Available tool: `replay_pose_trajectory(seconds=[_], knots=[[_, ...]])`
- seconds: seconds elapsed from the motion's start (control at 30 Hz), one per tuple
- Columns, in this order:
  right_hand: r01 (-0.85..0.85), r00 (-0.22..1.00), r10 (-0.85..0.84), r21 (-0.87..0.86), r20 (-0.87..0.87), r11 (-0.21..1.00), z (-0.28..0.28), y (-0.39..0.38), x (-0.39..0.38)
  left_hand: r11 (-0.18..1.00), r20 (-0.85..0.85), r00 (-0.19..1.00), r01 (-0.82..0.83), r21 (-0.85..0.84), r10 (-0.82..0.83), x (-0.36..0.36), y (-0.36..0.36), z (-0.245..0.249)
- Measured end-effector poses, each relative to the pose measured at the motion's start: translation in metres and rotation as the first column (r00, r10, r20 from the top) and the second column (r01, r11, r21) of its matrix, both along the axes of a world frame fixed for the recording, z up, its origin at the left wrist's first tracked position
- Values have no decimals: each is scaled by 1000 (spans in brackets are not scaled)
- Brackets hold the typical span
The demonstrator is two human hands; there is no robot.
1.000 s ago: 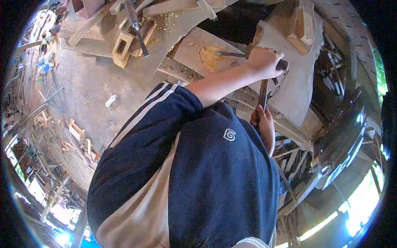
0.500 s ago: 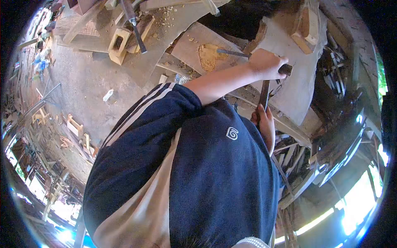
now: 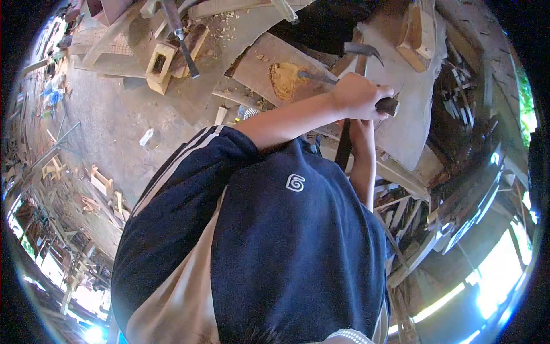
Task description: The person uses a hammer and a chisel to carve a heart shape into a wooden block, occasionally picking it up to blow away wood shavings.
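My left hand [image 3: 362, 96] is closed round a chisel; its dark handle end [image 3: 387, 106] pokes out of the fist. The metal blade [image 3: 316, 77] points left to a pale gouged patch [image 3: 285, 81] on a flat board [image 3: 259, 56]. My right hand [image 3: 362, 129] is just below, partly covered by the left, its fingers mostly hidden. It appears closed on the dark handle of a hammer [image 3: 361, 50], whose curved metal head shows above the left fist.
Another chisel [image 3: 187, 54] lies by a wooden block with a slot [image 3: 160, 67], upper left. A thick wooden block [image 3: 416, 40] stands upper right. Scrap wood [image 3: 401, 215] is piled at lower right. A small white bottle [image 3: 146, 137] lies on the floor.
My right hand has moved up behind my left fist, and the hammer head now shows above it. My left hand has shifted slightly left and down with the chisel.
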State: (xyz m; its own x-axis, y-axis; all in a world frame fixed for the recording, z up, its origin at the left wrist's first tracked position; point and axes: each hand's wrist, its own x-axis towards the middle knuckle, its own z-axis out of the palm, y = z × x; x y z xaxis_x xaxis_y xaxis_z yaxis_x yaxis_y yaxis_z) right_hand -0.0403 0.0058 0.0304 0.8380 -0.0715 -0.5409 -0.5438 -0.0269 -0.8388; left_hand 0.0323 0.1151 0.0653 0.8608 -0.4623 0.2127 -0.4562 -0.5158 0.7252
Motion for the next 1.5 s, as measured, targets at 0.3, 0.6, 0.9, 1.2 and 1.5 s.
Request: replay_pose_trajectory(seconds=[0.3,0.6,0.9,1.2,1.5], knots=[[-13,999,16,-103,29,995,-2,14,23,1000,46,999,-14,-15,15,9,12,-1],[20,999,-14,-170,34,985,-8,11,33,995,112,991,-63,-78,71,22,5,3],[144,990,-143,-83,16,986,-10,0,13,994,-9,996,-85,70,86,32,0,-13],[205,979,-205,38,-8,978,-16,-10,-13,999,31,999,12,46,-13,17,-2,-11],[184,954,-195,70,229,980,-27,12,19,995,34,999,36,89,-39,25,-16,-23]])
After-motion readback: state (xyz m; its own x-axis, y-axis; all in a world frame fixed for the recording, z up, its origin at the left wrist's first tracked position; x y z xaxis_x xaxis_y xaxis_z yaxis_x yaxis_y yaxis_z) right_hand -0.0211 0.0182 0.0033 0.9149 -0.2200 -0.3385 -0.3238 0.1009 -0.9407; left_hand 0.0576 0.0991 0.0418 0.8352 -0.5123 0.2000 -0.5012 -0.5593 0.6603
